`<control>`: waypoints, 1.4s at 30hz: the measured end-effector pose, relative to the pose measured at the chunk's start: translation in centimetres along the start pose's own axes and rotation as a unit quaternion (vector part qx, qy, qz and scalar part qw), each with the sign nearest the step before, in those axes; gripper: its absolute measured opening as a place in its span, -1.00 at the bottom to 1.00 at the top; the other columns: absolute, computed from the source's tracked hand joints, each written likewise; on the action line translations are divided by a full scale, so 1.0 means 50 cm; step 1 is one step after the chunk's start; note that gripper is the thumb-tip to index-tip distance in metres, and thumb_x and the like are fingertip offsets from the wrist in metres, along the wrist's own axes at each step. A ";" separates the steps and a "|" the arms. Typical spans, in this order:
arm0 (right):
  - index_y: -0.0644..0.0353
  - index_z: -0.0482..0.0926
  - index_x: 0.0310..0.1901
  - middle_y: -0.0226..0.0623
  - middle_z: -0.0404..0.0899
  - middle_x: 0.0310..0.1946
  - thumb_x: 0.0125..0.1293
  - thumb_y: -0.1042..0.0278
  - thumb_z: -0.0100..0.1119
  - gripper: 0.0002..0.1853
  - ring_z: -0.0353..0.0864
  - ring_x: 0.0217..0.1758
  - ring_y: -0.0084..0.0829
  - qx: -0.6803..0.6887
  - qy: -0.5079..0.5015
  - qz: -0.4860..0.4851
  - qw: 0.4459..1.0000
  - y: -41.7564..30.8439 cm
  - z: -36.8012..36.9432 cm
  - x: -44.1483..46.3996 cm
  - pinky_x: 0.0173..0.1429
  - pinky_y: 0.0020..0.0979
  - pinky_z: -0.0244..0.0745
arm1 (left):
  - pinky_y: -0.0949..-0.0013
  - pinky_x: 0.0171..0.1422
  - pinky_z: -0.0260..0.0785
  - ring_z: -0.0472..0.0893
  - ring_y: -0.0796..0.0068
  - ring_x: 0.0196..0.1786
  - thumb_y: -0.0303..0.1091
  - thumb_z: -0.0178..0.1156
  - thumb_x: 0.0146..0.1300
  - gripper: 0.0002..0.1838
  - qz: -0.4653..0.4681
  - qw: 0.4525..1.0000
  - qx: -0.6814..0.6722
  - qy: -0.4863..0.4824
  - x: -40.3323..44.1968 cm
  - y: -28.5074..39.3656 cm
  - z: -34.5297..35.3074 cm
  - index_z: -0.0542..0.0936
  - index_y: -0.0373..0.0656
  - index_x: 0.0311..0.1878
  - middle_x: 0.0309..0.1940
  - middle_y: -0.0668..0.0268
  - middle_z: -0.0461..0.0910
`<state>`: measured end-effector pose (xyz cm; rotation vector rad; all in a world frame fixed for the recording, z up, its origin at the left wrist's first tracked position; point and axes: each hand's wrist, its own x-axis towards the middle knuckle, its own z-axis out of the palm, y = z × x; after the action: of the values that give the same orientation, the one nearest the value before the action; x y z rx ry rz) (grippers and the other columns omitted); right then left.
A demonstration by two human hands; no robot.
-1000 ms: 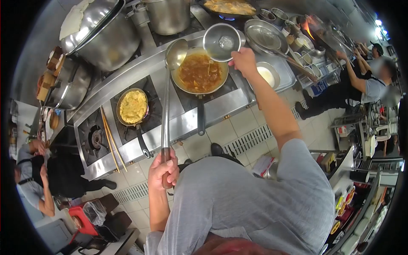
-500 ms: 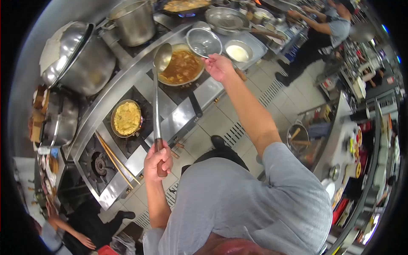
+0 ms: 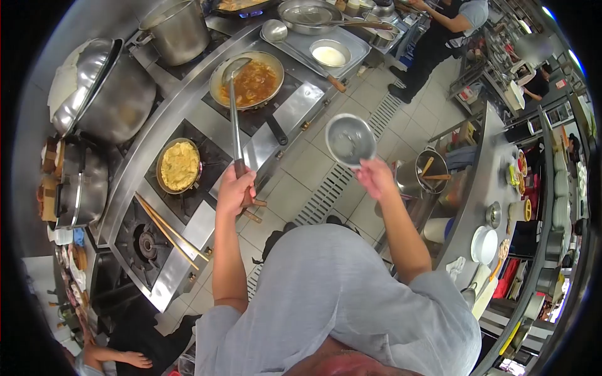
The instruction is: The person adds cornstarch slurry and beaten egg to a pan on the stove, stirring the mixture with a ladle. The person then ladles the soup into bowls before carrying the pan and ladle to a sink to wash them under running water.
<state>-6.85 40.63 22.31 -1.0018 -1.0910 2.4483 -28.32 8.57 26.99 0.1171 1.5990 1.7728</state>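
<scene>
The left hand's (image 3: 234, 190) fingers curl round a ladle (image 3: 234, 125) at the far pan (image 3: 217, 94); the right hand's (image 3: 378, 178) pinch a seemingly near-empty bowl (image 3: 350, 139). Sauce (image 3: 256, 80) sits unserved; the omelette (image 3: 179, 166) looks mostly set.

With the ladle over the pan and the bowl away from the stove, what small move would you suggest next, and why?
Probably a gentle stir of the brown sauce with the ladle in the left hand: the ladle's head is over the pan, while the right hand holds the metal bowl out over the floor, clear of the stove.
</scene>
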 end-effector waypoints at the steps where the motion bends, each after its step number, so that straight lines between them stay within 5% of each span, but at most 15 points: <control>1: 0.28 0.47 -0.24 -0.09 0.67 -0.39 0.37 0.44 0.14 -0.90 0.58 -0.53 -0.51 0.000 0.010 0.006 1.000 0.008 -0.033 -0.031 -0.51 -0.56 0.45 | 0.44 -0.62 0.32 0.48 0.59 -0.61 -0.34 0.29 0.26 -0.75 0.004 1.000 0.026 0.005 0.017 -0.016 -0.003 0.40 -0.10 -0.11 -0.49 0.41 0.44; 8: 0.23 0.48 -0.33 -0.13 0.66 -0.44 0.35 0.44 0.17 -0.89 0.61 -0.53 -0.48 -0.005 0.092 0.001 0.996 0.041 -0.239 -0.141 -0.56 -0.52 0.40 | 0.45 -0.59 0.34 0.49 0.57 -0.61 -0.29 0.30 0.29 -0.74 0.012 0.991 0.120 0.052 0.088 -0.114 0.041 0.41 -0.18 -0.18 -0.51 0.36 0.46; 12: 0.20 0.48 -0.34 -0.21 0.63 -0.48 0.33 0.41 0.22 -0.87 0.62 -0.53 -0.43 0.001 0.114 -0.031 0.993 0.020 -0.298 -0.170 -0.57 -0.47 0.37 | 0.50 -0.58 0.33 0.49 0.64 -0.56 -0.18 0.29 0.36 -0.75 -0.031 0.994 0.094 0.048 0.088 -0.133 0.071 0.43 -0.04 -0.16 -0.46 0.48 0.47; 22: 0.22 0.53 -0.30 -0.23 0.65 -0.48 0.31 0.38 0.21 -0.89 0.64 -0.56 -0.49 0.034 0.209 -0.081 0.974 0.059 -0.385 -0.305 -0.61 -0.51 0.35 | 0.38 -0.11 0.29 0.49 0.58 -0.28 0.11 0.15 0.44 -0.60 -0.111 0.993 0.005 -0.031 0.085 -0.129 0.023 0.53 -0.01 0.04 -0.26 0.48 0.55; 26: 0.22 0.54 -0.27 -0.26 0.65 -0.48 0.30 0.40 0.19 -0.91 0.63 -0.57 -0.51 0.081 0.246 -0.110 0.960 0.141 -0.371 -0.386 -0.60 -0.52 0.35 | 0.33 0.02 0.26 0.50 0.50 -0.13 0.15 0.13 0.44 -0.56 -0.124 0.985 -0.008 -0.116 0.093 -0.128 -0.012 0.52 -0.04 0.03 -0.16 0.43 0.56; 29: 0.22 0.55 -0.25 -0.27 0.64 -0.48 0.29 0.41 0.18 -0.91 0.63 -0.57 -0.52 0.121 0.285 -0.138 0.941 0.227 -0.337 -0.450 -0.60 -0.53 0.34 | 0.28 0.04 0.42 0.56 0.39 -0.09 0.13 0.12 0.45 -0.54 -0.130 0.974 -0.025 -0.182 0.092 -0.132 -0.025 0.52 -0.11 0.06 -0.14 0.33 0.58; 32: 0.22 0.55 -0.26 -0.28 0.64 -0.48 0.29 0.41 0.18 -0.92 0.63 -0.56 -0.52 0.154 0.331 -0.155 0.918 0.317 -0.283 -0.537 -0.60 -0.53 0.33 | 0.26 -0.05 0.52 0.61 0.32 -0.09 0.29 0.03 0.42 -0.31 -0.240 0.929 -0.081 -0.269 0.060 -0.139 -0.035 0.49 -0.21 0.20 -0.08 0.26 0.63; 35: 0.21 0.54 -0.26 -0.28 0.64 -0.48 0.30 0.40 0.18 -0.92 0.64 -0.55 -0.53 0.176 0.381 -0.163 0.893 0.402 -0.230 -0.632 -0.59 -0.54 0.34 | 0.23 0.06 0.51 0.61 0.32 0.01 0.49 -0.07 0.31 -0.08 -0.279 0.873 0.017 -0.400 0.037 -0.181 -0.083 0.41 -0.28 0.30 -0.01 0.21 0.63; 38: 0.22 0.55 -0.24 -0.28 0.64 -0.47 0.31 0.40 0.18 -0.91 0.64 -0.54 -0.54 0.182 0.431 -0.166 0.868 0.480 -0.188 -0.723 -0.58 -0.55 0.35 | 0.26 0.14 0.45 0.59 0.36 0.04 0.41 -0.08 0.39 -0.14 -0.295 0.807 0.121 -0.497 -0.061 -0.195 -0.031 0.39 -0.30 0.29 0.01 0.18 0.60; 42: 0.28 0.60 -0.22 -0.29 0.63 -0.52 0.32 0.42 0.19 -0.89 0.61 -0.56 -0.56 0.152 0.489 -0.181 0.840 0.485 -0.123 -0.885 -0.55 -0.58 0.33 | 0.30 0.18 0.40 0.56 0.41 0.01 0.23 -0.02 0.47 -0.31 -0.276 0.779 0.237 -0.511 -0.155 -0.197 0.091 0.42 -0.30 0.22 -0.01 0.18 0.57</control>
<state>29.90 5.53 22.89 -1.4846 -0.4405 1.3836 -15.88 7.55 22.24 0.6539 1.0222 0.5715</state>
